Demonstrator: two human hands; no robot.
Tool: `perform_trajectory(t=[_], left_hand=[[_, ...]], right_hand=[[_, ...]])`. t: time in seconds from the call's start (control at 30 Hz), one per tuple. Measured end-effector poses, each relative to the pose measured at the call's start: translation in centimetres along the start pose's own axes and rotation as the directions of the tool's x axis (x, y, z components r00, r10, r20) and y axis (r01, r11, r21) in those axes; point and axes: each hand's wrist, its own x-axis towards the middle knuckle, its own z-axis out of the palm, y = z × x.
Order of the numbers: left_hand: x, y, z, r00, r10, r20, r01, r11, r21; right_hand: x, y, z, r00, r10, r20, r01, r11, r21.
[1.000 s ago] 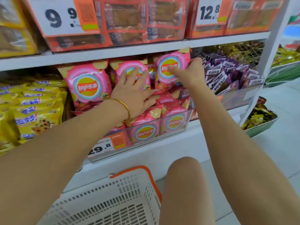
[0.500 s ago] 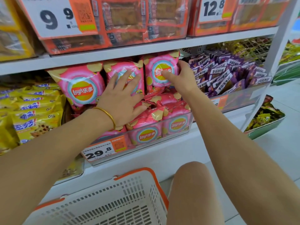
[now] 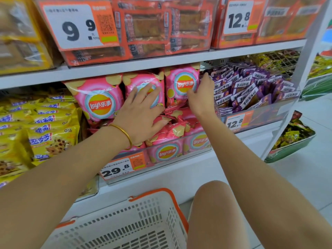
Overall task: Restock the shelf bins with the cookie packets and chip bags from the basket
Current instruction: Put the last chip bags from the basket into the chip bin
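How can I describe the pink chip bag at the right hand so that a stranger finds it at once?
Find the clear plastic bin with the 29.8 price tag, under the white shelf board. Three pink Lay's chip bags stand upright at its back; take the rightmost pink bag, beside the purple snack packets. Only it has the right hand gripping its right edge.

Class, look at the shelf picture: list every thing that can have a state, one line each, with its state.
left hand, open, flat on the middle chip bag.
right hand, gripping the edge of the right chip bag.
left chip bag, upright, untouched.
middle chip bag, upright, pressed.
right chip bag, upright, held.
chip bin, full.
basket, nothing showing in the visible part.
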Motion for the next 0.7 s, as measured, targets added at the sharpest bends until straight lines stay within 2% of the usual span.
perform_trajectory(t=[0.1,0.2,0.27,0.37,0.5,0.6,0.7], left_hand=[[-0.6,-0.1,-0.4,1.0,0.005,0.008,-0.005,1.0,-0.016],[-1.6,0.1,-0.7,0.998,0.028,-0.059,-0.032,0.998,-0.058],[-3.0,0.6,-1.0,0.991,0.036,-0.129,-0.049,0.994,-0.096],[-6.7,1.5,-2.2,0.978,0.045,-0.202,-0.076,0.986,-0.146],[-14.2,0.9,-3.6,0.966,-0.007,-0.258,-0.037,0.986,-0.165],[-19.8,-1.3,-4.3,0.962,-0.106,-0.251,0.069,0.986,-0.152],[-23.6,-4.4,-4.7,0.938,-0.229,-0.262,0.205,0.972,-0.116]], right_hand=[[-1.4,0.3,-0.3,0.999,-0.007,-0.053,0.007,1.0,-0.015],[-3.3,-0.2,-1.1,0.995,-0.045,-0.089,0.041,0.998,-0.052],[-5.2,-1.0,-1.4,0.988,-0.114,-0.102,0.108,0.992,-0.063],[-9.0,-3.2,-1.1,0.95,-0.297,-0.098,0.295,0.955,-0.034],[-14.3,-7.9,1.2,0.846,-0.528,0.073,0.521,0.848,0.098],[-17.5,-11.8,3.9,0.78,-0.596,0.192,0.562,0.801,0.206],[-19.3,-14.7,6.9,0.742,-0.621,0.254,0.579,0.784,0.226]])
